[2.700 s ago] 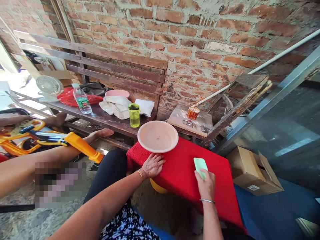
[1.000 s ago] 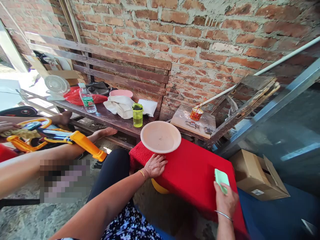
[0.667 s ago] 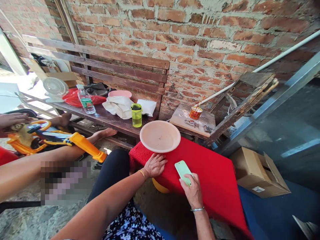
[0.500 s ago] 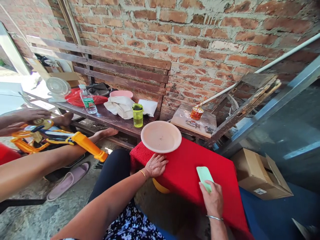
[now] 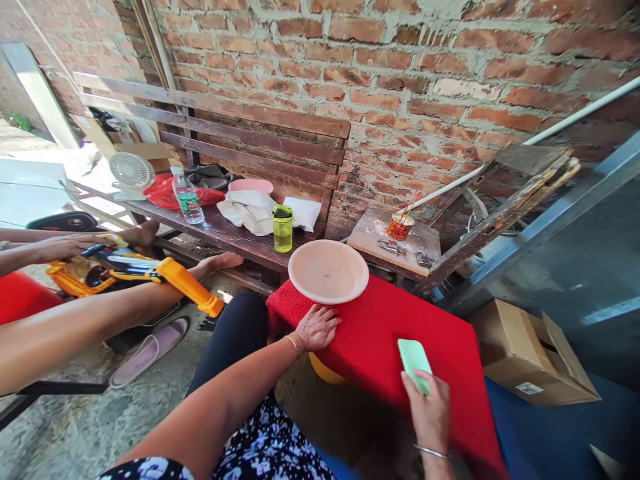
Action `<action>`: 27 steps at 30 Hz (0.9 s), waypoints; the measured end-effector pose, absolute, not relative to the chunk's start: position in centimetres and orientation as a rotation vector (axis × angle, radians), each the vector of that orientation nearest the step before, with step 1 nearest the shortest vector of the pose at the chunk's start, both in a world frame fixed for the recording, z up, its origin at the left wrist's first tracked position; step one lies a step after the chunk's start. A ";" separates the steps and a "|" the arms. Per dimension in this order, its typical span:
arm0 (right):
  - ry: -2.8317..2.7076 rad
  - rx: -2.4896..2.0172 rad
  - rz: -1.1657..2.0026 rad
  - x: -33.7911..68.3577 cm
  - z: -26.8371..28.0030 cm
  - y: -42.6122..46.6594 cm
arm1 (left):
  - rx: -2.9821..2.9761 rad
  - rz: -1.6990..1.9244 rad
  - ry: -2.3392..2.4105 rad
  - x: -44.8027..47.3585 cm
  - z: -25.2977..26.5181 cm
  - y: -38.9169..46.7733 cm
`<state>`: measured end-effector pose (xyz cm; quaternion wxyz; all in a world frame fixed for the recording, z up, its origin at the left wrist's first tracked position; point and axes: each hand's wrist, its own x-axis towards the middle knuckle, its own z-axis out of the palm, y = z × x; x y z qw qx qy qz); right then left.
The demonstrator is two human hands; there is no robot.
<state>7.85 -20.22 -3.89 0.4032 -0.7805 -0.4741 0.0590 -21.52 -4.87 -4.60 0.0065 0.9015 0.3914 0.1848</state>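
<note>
My left hand (image 5: 319, 327) lies flat on the red cloth (image 5: 380, 327) at the near edge of the table, fingers stretched out. Just beyond its fingertips is a pale pink basin (image 5: 329, 272), with small dark specks on its bottom. In my right hand (image 5: 431, 407) is a mint-green flat object (image 5: 415, 361) with rounded corners, gripped at its near end between thumb and fingers. Its underside faces the cloth and is hidden, so its exact kind cannot be told.
A wooden bench (image 5: 240, 248) at the back holds a green-yellow bottle (image 5: 283, 230), a water bottle (image 5: 190, 200) and white cloth (image 5: 247, 212). At left, another person's hand (image 5: 70, 248) touches a yellow toy (image 5: 185, 283). A cardboard box (image 5: 520, 360) stands at right.
The whole view has shifted slightly. The other person's hand and the yellow toy have moved a little. Both my hands stay nearly in place on the cloth, the right still gripping the mint-green object.
</note>
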 end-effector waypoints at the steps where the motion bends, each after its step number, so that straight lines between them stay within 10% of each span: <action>1: -1.321 -1.879 0.175 5.7 -4.1 -19.6 | 2.827 0.586 1.223 -21.5 -4.7 -4.8; 18: -0.869 -2.375 0.134 12.4 -1.6 -27.5 | 2.859 0.724 1.199 -21.4 -5.4 -4.8; 27: -1.298 -1.951 0.286 -0.7 -2.5 -21.9 | 2.577 0.739 1.181 -21.5 -4.4 -4.8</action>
